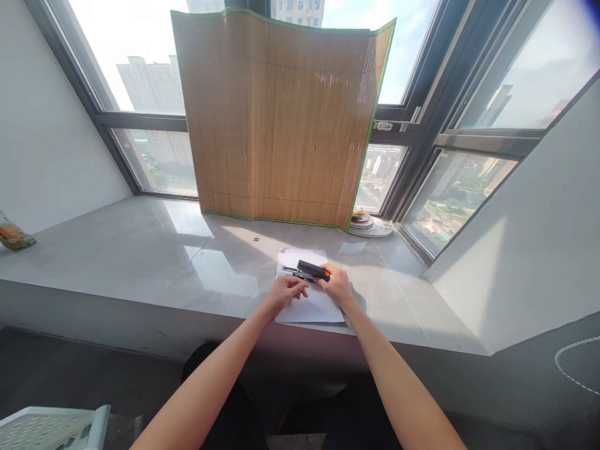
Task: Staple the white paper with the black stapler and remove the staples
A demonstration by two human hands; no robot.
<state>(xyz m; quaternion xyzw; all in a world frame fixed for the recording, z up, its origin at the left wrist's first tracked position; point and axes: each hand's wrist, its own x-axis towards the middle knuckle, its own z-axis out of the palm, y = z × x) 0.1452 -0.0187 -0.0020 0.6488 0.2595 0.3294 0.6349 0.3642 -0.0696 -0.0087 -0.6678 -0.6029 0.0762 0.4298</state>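
A black stapler (313, 270) with an orange part is over white paper (309, 309) on the windowsill. Its top is swung up from the metal magazine, which points left. My right hand (336, 284) grips the stapler's right end between thumb and fingers. Close to the magazine's front, my left hand (287, 292) is closed in a pinch. Something small may be between its fingertips, but I cannot make it out. A few tiny dark pieces (255, 238) lie farther back on the sill.
A bamboo mat (281, 125) with green edging stands against the window behind. Stacked plates (370, 226) sit at its right foot. A colourful packet (14, 234) is at the far left of the tiled sill (117, 250). A pale plastic chair or stool (51, 425) stands below left.
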